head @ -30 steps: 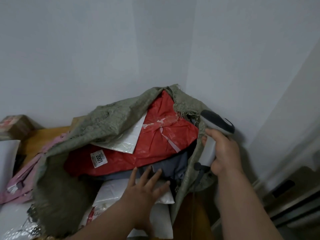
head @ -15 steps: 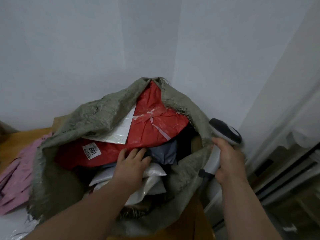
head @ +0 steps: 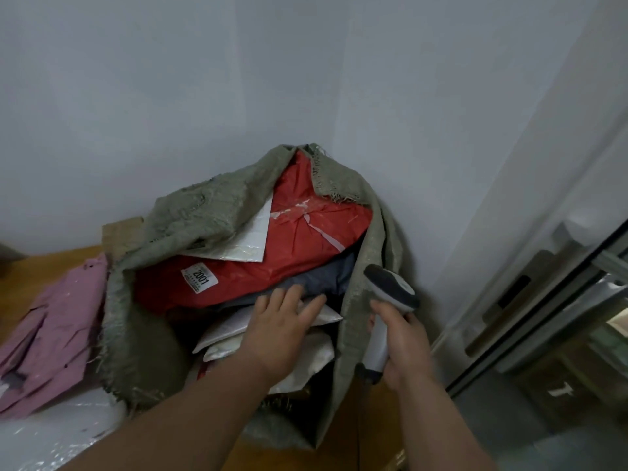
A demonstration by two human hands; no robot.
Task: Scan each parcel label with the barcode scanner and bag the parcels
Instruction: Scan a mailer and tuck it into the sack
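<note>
Hands apart — left (head: 278,329) flat on white parcel (head: 234,326), right (head: 404,345) gripping scanner (head: 387,307).

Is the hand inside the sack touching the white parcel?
Touching. The head view shows the left hand lying flat with straight fingers on the white parcel inside the green sack, no gap between them.

Grey-white barcode scanner (head: 387,311) upright beside open green sack (head: 210,212), red (head: 299,256) and white parcels (head: 238,326) inside
</note>
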